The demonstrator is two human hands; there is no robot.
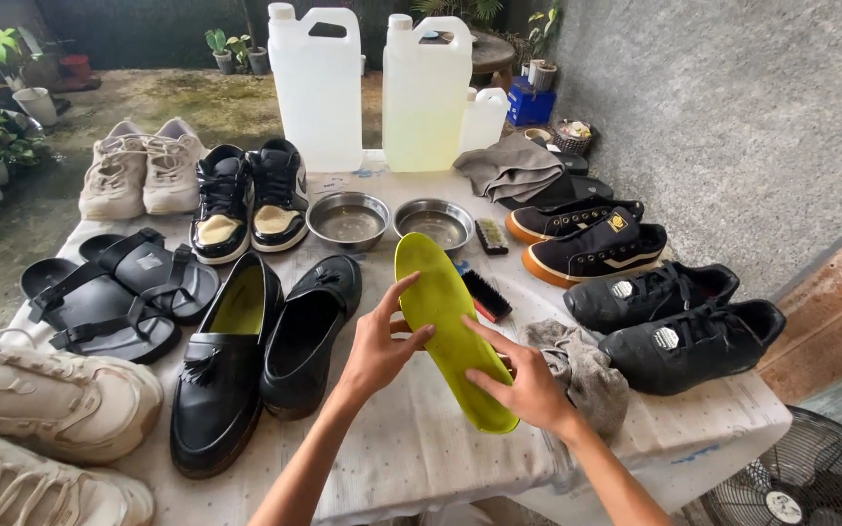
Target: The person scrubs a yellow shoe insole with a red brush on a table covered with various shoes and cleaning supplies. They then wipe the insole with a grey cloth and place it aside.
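I am holding one yellow-green insole [450, 326] above the table [411, 458], both hands clamped on it. My left hand [379, 346] is gripping its left edge near the middle; my right hand [528, 385] is pinching the near end, fingers laid on top. Its long axis is running from my right hand away and slightly leftward, far tip pointing at the two steel bowls [348, 219]. Both hands are equally close. Just left of my left hand: two black loafers [246, 380]. Just right of my right hand: one grey rag [582, 370]. Beyond the insole: two brushes [487, 292], three plastic jugs [316, 88].
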